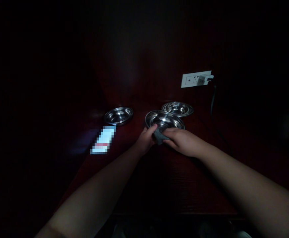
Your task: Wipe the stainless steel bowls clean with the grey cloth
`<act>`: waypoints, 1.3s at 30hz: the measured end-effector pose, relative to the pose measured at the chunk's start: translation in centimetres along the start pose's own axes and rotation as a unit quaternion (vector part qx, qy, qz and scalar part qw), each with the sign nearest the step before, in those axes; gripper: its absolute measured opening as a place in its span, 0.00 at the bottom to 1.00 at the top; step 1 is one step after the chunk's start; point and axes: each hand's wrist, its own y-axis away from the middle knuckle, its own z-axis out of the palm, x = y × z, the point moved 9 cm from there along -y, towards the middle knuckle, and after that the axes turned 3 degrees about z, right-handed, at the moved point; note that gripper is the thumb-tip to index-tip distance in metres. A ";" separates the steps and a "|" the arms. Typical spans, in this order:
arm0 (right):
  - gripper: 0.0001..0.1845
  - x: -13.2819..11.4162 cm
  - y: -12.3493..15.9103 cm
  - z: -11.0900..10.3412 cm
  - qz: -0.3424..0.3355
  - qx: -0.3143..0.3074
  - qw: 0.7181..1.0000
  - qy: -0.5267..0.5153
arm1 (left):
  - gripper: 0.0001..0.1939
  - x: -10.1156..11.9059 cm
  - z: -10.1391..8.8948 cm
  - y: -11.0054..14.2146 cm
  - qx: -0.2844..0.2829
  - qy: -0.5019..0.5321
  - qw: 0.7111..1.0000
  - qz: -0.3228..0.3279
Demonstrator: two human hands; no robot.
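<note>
A shiny metal bowl [163, 116] is tilted toward me in front of my body, its near rim between my hands. My left hand [147, 138] grips the near left rim, thumb over the inside edge. My right hand [181, 140] is closed on a dark grey cloth [160, 137], which lies against the bowl's near rim. Part of the cloth is hidden under the right fingers. Just behind the held bowl, to the right, sit shallow metal dishes [178, 108] that look stacked. Another metal bowl [119, 115] stands upright on the left.
A lit, blurred-out phone-like screen [103, 140] lies at the left of the dark red table [179, 185]. On the back wall a white socket plate [196, 79] holds a plugged-in adapter, and a dark cable [212, 100] hangs to its right. The surroundings are very dark.
</note>
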 end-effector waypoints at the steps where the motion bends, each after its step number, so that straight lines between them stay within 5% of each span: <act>1: 0.09 0.0 0.0 0.0 0.001 -0.001 1.000 0.001 | 0.16 0.0 0.0 0.0 0.006 0.002 1.000 0.000; 39: 0.10 -0.8 0.0 -0.5 -0.006 -0.001 1.000 0.006 | 0.20 -0.3 -0.5 -0.2 0.012 -0.012 1.000 -0.027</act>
